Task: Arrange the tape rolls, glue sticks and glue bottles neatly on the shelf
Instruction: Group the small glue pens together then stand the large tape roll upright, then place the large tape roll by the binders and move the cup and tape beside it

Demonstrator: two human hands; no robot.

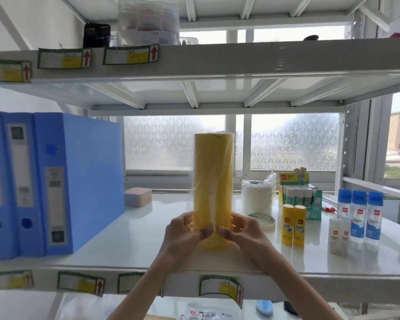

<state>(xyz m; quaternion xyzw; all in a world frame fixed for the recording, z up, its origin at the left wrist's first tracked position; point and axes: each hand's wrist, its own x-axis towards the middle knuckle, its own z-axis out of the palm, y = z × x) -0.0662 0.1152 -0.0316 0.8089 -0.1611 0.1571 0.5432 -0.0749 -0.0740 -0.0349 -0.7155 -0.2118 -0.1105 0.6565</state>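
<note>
**Standing the tall tape stack where it will not topple**

White metal shelving fills my view, backed by a frosted patterned window, and the middle shelf (129,236) is where I am working. Both of my hands are clamped on the lower part of a tall yellow stack of tape rolls (213,181), sealed in clear film. My left hand (185,232) wraps the left side and my right hand (240,229) the right, thumbs meeting at the front. I hold it low and from both sides because a column this tall and narrow would tip easily; whether its base is already resting on the shelf or just above it I cannot tell.

It stands upright near the middle of the shelf, well apart from the blue binders (53,181) on the left, which leaves the tape its own zone. To the right, a wrapped white roll bundle (256,197) sits farther back, with a single flat tape roll (262,220) lying in front of it. Beyond those come two yellow glue sticks (293,225) standing side by side, a display box of glue sticks (298,197) behind them, and three blue-capped glue bottles (358,215) in a row at the far right, two small bottles (338,229) in front.

Like seems grouped with like, so my guess is the yellow stack belongs close beside the other tape.
</note>
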